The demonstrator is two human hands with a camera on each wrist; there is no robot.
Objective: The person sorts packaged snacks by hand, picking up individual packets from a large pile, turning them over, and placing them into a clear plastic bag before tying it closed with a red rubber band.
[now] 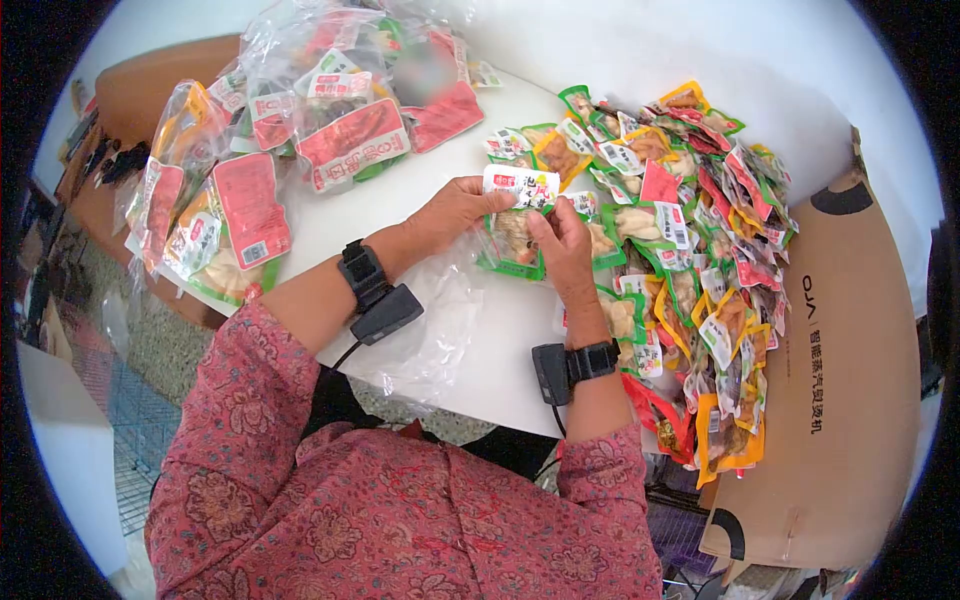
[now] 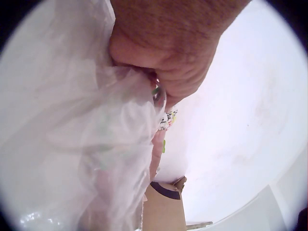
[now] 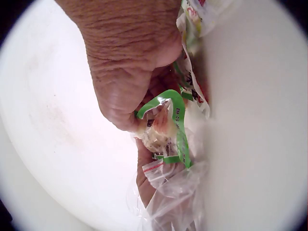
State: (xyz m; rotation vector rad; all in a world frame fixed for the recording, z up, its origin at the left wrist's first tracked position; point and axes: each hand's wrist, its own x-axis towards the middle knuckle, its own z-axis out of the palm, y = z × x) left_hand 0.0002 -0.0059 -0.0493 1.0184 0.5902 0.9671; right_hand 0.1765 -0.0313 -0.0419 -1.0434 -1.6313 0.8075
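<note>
A small green-edged snack packet (image 1: 515,240) with a white label is held up between both hands over the white table. My left hand (image 1: 450,215) grips its upper left side, thumb over the label. The right hand (image 1: 568,250) pinches the packet's right edge. From the left hand hangs a clear plastic bag (image 1: 440,320), crumpled and draped over the table's front. In the right wrist view, the zip bag (image 3: 175,197) with a red line sits right below the packet, against the left fingers (image 3: 145,180). This bag (image 2: 115,134) covers much of the left wrist view.
Many loose snack packets (image 1: 690,240) lie piled on the right, beside a large cardboard box (image 1: 840,380). Filled clear bags of packets (image 1: 340,120) stand at the back left of the white table (image 1: 365,215). Another filled bag (image 1: 215,215) sits at its left edge.
</note>
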